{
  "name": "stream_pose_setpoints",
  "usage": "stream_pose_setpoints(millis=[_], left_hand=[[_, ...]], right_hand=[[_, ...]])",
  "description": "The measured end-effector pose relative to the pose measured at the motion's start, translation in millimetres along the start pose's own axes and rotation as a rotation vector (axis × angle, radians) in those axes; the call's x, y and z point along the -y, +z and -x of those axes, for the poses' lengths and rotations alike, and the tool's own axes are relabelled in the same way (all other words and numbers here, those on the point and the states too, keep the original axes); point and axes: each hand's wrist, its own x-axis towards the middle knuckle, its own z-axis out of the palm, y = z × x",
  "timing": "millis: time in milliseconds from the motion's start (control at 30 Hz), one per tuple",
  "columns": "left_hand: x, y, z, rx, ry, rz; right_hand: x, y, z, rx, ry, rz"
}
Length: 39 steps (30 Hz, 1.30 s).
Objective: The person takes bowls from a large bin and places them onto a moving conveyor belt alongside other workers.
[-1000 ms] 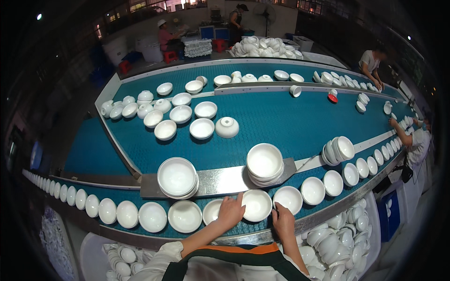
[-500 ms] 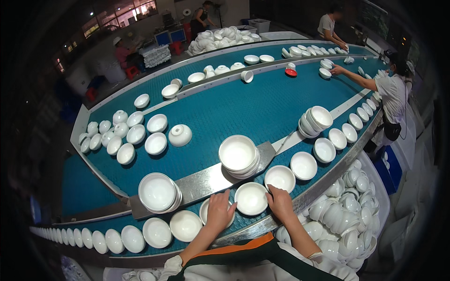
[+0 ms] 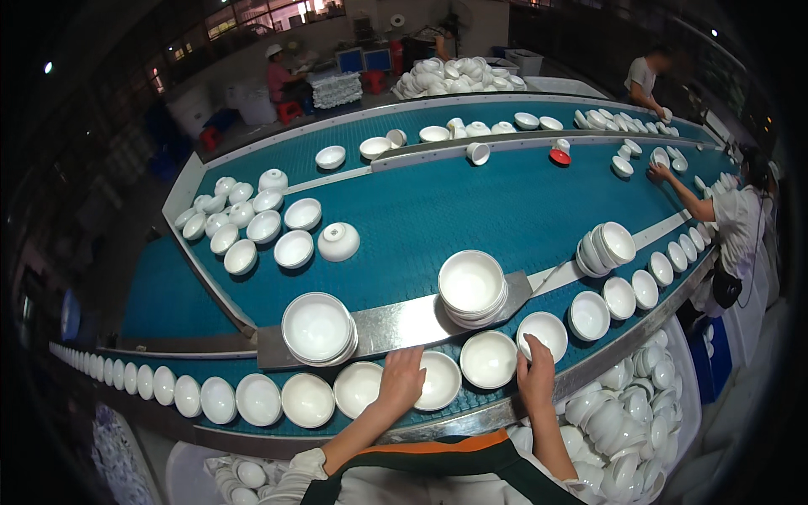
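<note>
White round bowls stand upright in a row along the narrow near belt. My left hand (image 3: 402, 380) lies over the left part of one white bowl (image 3: 440, 383), its fingers stretched forward, beside the neighbouring bowl (image 3: 357, 389). My right hand (image 3: 536, 374) has its fingers closed at the near left rim of a bowl (image 3: 545, 332) further right. Between my hands sits another bowl (image 3: 489, 360), untouched. Beyond them, a steel plate (image 3: 391, 326) carries a left bowl stack (image 3: 316, 326) and a middle bowl stack (image 3: 471, 284).
A tilted bowl stack (image 3: 608, 248) stands at right. Loose bowls (image 3: 263, 227) and an upturned bowl (image 3: 339, 242) lie on the wide green belt (image 3: 404, 202). A bin of bowls (image 3: 619, 421) is below right. A co-worker (image 3: 736, 223) reaches over the belt; others work further back.
The view has turned, shifting the scene rightward. My right hand has gone from one bowl's right rim to the bowl beyond. My left hand uncovers more of its bowl.
</note>
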Motion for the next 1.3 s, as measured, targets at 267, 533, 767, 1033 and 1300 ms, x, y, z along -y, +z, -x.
stream_pose_setpoints(millis=[267, 533, 767, 1033, 1300], left_hand=[[-8, 23, -13, 0.18, 0.015, 0.07], [-10, -10, -8, 0.233, -0.054, -0.023], [-33, -7, -18, 0.074, 0.063, 0.096], [-26, 6, -21, 0.228, -0.044, -0.009], [-17, -21, -11, 0.219, -0.177, 0.061]], right_hand=[[20, 20, 20, 0.194, 0.035, 0.06], [24, -16, 16, 0.126, 0.059, -0.205], [-2, -35, 4, 0.078, 0.056, -0.004], [25, -32, 7, 0.298, 0.13, -0.013], [-2, -49, -1, -0.04, 0.144, -0.118]])
